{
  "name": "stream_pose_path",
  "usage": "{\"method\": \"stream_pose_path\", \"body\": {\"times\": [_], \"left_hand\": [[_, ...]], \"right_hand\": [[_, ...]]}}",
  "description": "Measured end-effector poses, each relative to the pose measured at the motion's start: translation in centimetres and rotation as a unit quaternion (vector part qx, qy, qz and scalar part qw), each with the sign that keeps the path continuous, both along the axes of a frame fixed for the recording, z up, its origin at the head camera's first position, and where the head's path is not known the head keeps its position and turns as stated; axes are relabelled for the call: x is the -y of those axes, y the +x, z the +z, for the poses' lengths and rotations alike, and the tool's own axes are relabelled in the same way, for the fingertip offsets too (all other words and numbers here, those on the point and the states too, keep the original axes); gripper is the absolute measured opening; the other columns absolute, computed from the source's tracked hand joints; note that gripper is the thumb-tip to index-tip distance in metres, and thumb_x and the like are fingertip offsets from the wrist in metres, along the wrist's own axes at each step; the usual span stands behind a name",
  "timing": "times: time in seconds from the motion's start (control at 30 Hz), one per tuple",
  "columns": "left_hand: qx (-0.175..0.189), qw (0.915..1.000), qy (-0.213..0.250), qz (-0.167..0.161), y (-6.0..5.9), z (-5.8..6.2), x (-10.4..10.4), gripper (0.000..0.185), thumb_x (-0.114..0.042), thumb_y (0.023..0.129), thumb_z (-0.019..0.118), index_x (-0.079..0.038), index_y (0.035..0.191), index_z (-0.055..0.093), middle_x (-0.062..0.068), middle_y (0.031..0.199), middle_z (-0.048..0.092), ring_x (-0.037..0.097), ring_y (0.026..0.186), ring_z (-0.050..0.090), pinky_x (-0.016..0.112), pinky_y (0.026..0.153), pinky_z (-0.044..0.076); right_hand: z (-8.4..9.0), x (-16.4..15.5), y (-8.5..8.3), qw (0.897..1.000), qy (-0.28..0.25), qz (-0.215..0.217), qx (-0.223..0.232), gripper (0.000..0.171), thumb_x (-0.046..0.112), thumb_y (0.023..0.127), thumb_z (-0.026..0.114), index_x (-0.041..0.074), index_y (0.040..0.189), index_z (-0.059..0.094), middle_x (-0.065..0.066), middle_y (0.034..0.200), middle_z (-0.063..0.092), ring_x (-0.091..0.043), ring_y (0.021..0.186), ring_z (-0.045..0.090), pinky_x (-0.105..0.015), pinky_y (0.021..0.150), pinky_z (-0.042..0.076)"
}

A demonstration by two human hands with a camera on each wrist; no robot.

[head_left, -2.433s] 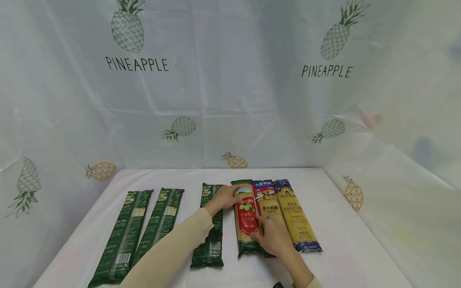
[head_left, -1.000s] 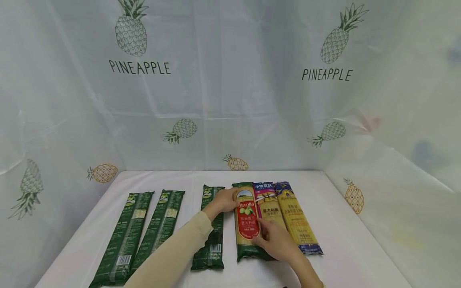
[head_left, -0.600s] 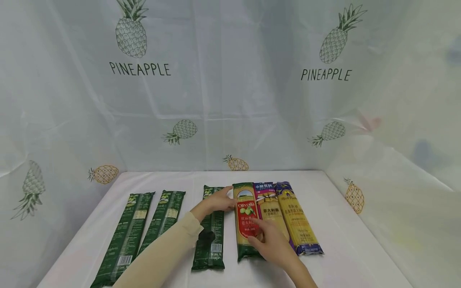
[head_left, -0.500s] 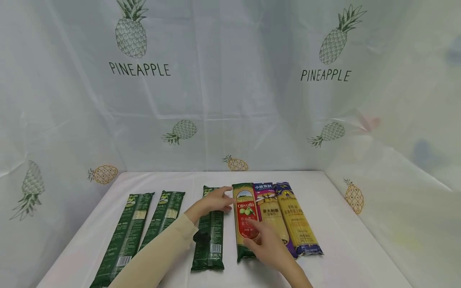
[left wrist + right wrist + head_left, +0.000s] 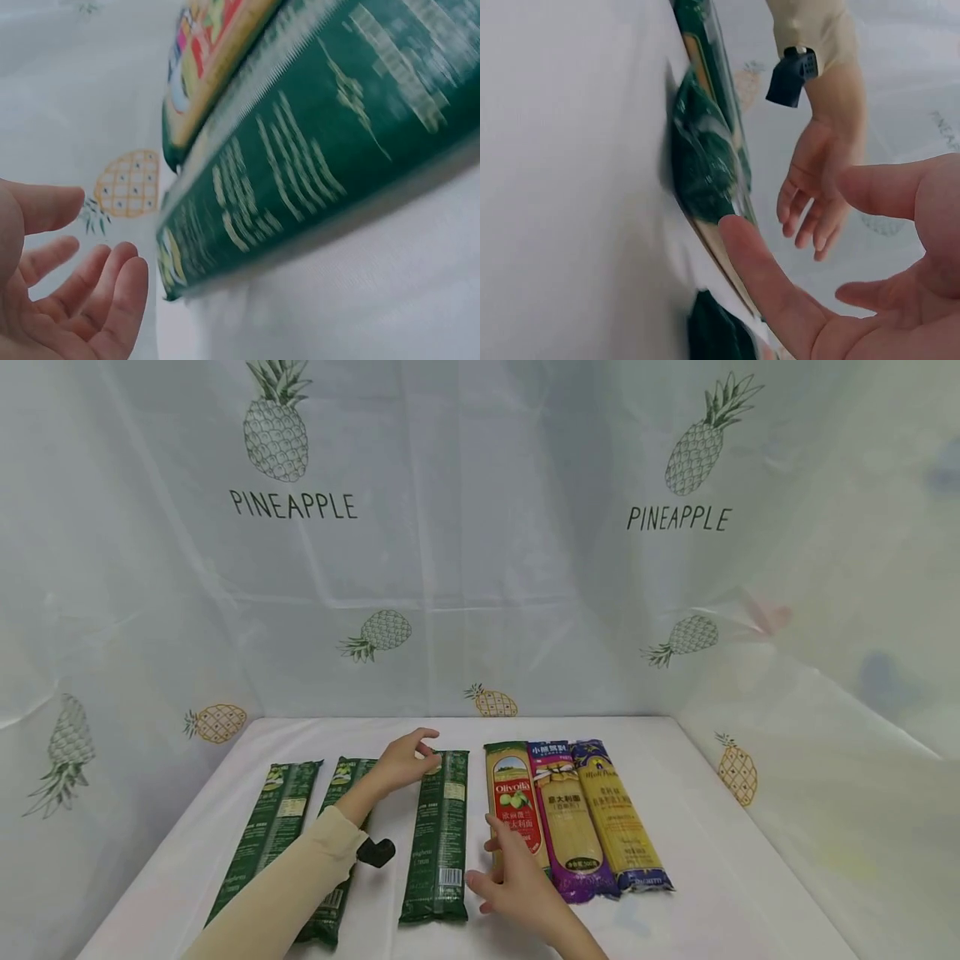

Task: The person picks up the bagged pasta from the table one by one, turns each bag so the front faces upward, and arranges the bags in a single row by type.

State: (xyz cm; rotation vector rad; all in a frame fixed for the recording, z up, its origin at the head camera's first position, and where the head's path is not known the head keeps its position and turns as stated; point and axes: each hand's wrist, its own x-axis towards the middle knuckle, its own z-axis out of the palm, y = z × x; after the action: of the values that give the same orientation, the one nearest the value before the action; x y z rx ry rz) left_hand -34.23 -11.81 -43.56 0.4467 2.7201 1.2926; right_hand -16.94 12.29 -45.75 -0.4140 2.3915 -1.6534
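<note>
Over the top end of the middle green spaghetti packet (image 5: 441,843) is my left hand (image 5: 401,764), its fingers loosely bent and nothing in them; the left wrist view shows that hand (image 5: 82,292) apart from the packet. My right hand (image 5: 517,877), fingers spread, hovers over the lower left part of the red-labelled spaghetti packet (image 5: 513,793), partly hiding it. Its fingers hold nothing in the right wrist view. Right of that packet, side by side, lie a purple-ended pasta packet (image 5: 570,827) and a yellow spaghetti packet with blue ends (image 5: 618,818).
Two more green packets lie on the left, the outer one (image 5: 266,835) and the inner one (image 5: 326,914), both partly behind the left sleeve (image 5: 285,885). A white cloth covers the table (image 5: 720,860). A pineapple-print curtain (image 5: 510,568) hangs behind and at the sides.
Both hands have come away from the red-labelled packet. The left hand moved left to the middle green packet's top; the right moved left and nearer, uncovering the purple packet's lower end.
</note>
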Motion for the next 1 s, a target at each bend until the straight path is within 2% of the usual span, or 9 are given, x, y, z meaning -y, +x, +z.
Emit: {"method": "stream_pose_path", "body": {"times": [0.17, 0.37, 0.47, 0.57, 0.67, 0.77, 0.83, 1.0], "left_hand": [[0.003, 0.9999, -0.011, 0.006, 0.2, -0.6, 0.8, 0.059, -0.023, 0.104, 0.071, -0.009, 0.157, 0.049, 0.016, 0.120, 0.066, 0.032, 0.086, 0.070, 0.039, 0.069, 0.055], [0.003, 0.9994, -0.032, 0.008, 0.0, -1.1, 1.2, 0.064, -0.028, 0.103, 0.073, -0.008, 0.159, 0.047, 0.020, 0.125, 0.063, 0.026, 0.083, 0.066, 0.041, 0.072, 0.055], [0.023, 0.9994, -0.026, 0.007, 0.1, -1.4, 1.3, 0.066, -0.026, 0.103, 0.073, -0.007, 0.160, 0.046, 0.023, 0.127, 0.060, 0.028, 0.078, 0.068, 0.042, 0.071, 0.057], [0.046, 0.9987, -0.021, 0.005, 0.1, -1.9, 1.3, 0.068, -0.026, 0.102, 0.074, -0.007, 0.160, 0.044, 0.023, 0.126, 0.060, 0.027, 0.078, 0.069, 0.041, 0.070, 0.058], [0.060, 0.9980, -0.018, -0.008, 0.0, -2.5, 1.3, 0.070, -0.026, 0.102, 0.074, -0.005, 0.161, 0.042, 0.020, 0.117, 0.063, 0.024, 0.077, 0.067, 0.041, 0.070, 0.059], [0.065, 0.9974, -0.024, -0.022, 0.1, -2.7, 1.2, 0.072, -0.028, 0.102, 0.075, -0.006, 0.162, 0.041, 0.014, 0.101, 0.064, 0.022, 0.071, 0.061, 0.039, 0.066, 0.055], [0.065, 0.9972, -0.029, -0.025, 0.2, -2.7, 1.0, 0.074, -0.028, 0.101, 0.076, -0.006, 0.162, 0.041, 0.011, 0.092, 0.062, 0.020, 0.066, 0.057, 0.037, 0.064, 0.051], [0.061, 0.9964, -0.057, -0.017, 0.2, -2.7, 0.5, 0.078, -0.033, 0.100, 0.077, -0.007, 0.163, 0.041, 0.009, 0.088, 0.060, 0.016, 0.061, 0.052, 0.032, 0.061, 0.045]], "right_hand": [[-0.5, 1.0, 0.0, 1.000, 0.010, -0.014, 0.009, 0.095, 0.022, 0.097, 0.079, 0.002, 0.168, 0.019, -0.027, 0.136, 0.046, -0.018, 0.077, 0.066, -0.030, 0.060, 0.060], [-0.9, 1.8, -0.4, 0.999, 0.031, -0.020, 0.016, 0.098, 0.026, 0.097, 0.080, 0.003, 0.169, 0.018, -0.028, 0.141, 0.045, -0.016, 0.072, 0.066, -0.031, 0.063, 0.057], [-1.1, 2.3, -0.7, 0.998, 0.054, -0.024, 0.011, 0.097, 0.030, 0.096, 0.080, 0.001, 0.168, 0.021, -0.030, 0.144, 0.044, -0.015, 0.074, 0.065, -0.031, 0.064, 0.056], [-1.4, 2.7, -1.1, 0.997, 0.078, -0.023, 0.003, 0.097, 0.034, 0.095, 0.081, -0.001, 0.166, 0.025, -0.033, 0.145, 0.044, -0.016, 0.081, 0.063, -0.036, 0.068, 0.057], [-1.5, 3.0, -1.5, 0.994, 0.104, -0.021, -0.005, 0.098, 0.038, 0.094, 0.081, -0.002, 0.165, 0.027, -0.033, 0.143, 0.047, -0.022, 0.093, 0.066, -0.048, 0.077, 0.059], [-1.7, 3.3, -1.9, 0.992, 0.124, -0.016, -0.015, 0.102, 0.042, 0.092, 0.082, -0.003, 0.165, 0.027, -0.031, 0.140, 0.050, -0.030, 0.107, 0.064, -0.060, 0.088, 0.056], [-1.8, 3.5, -2.1, 0.990, 0.141, -0.017, -0.021, 0.105, 0.044, 0.090, 0.084, -0.003, 0.165, 0.028, -0.028, 0.137, 0.052, -0.031, 0.111, 0.061, -0.061, 0.093, 0.055], [-2.1, 3.9, -2.4, 0.986, 0.165, -0.021, -0.032, 0.108, 0.041, 0.084, 0.091, -0.003, 0.164, 0.033, -0.024, 0.129, 0.054, -0.029, 0.108, 0.059, -0.061, 0.094, 0.054]]}}
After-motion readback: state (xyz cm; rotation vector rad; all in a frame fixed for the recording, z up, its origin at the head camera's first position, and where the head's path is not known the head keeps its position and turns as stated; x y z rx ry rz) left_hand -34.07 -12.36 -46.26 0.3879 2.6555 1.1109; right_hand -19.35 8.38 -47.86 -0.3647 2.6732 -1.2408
